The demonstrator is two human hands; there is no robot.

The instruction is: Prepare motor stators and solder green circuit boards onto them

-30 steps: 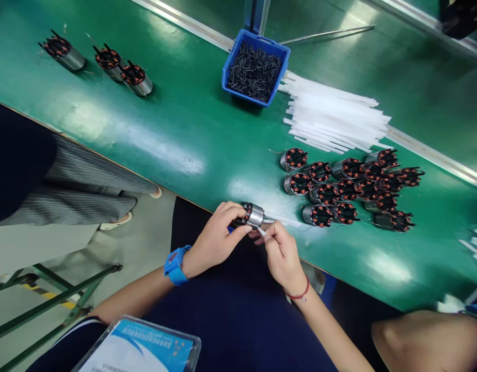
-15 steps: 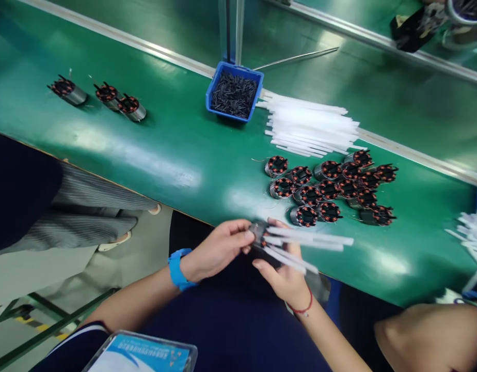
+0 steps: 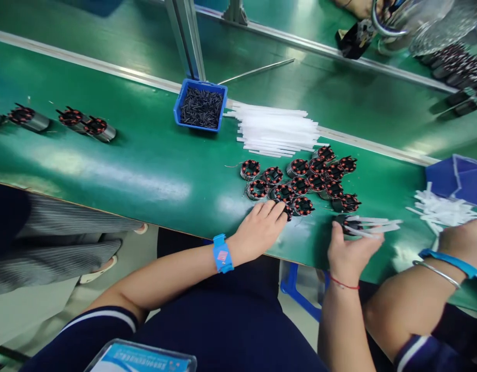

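My right hand (image 3: 350,253) grips a motor stator (image 3: 345,224) at the right of the group, close to the green table top. White sticks (image 3: 374,226) poke out of this stator towards the right. Over at the near edge of the group, my left hand (image 3: 261,227) has its fingers closed around another copper-wound stator (image 3: 288,212), mostly hidden beneath them. Several more stators (image 3: 299,185) with orange windings and black inserts stand just beyond both hands.
Behind the group lies a pile of white sticks (image 3: 277,129). A blue bin (image 3: 177,111) holds small black pieces. Several stators (image 3: 101,129) lie far left. At right, a co-worker's hand (image 3: 465,243) is near loose white pieces (image 3: 435,206) and a blue box (image 3: 457,178).
My right hand has carried the stator with white sticks to the right, over the table. My left hand has let go of it and reached forward onto another stator. The view has shifted right.
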